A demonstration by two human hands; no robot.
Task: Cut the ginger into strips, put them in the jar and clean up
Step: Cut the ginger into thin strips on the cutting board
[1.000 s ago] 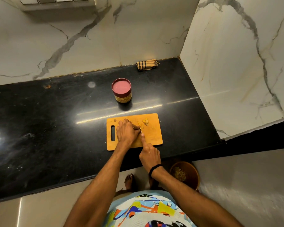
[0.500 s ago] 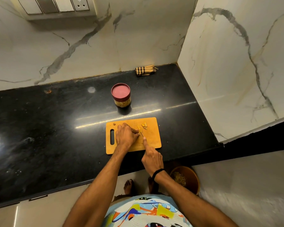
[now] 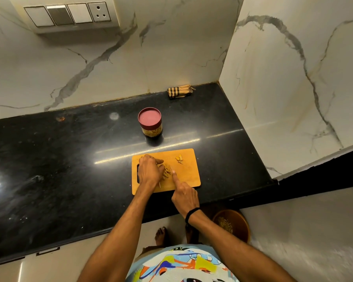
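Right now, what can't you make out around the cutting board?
Head view only:
No knife visible: the right hand covers whatever it holds.
Any uncut ginger: the left hand covers it.
The jar contents: lid on, side too small to read.
The floor bowl: contents too small and dim.

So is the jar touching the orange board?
Apart. The head view shows a strip of black counter between the jar and the cutting board.

Ginger [image 3: 167, 171] partly under left hand [image 3: 150, 170]
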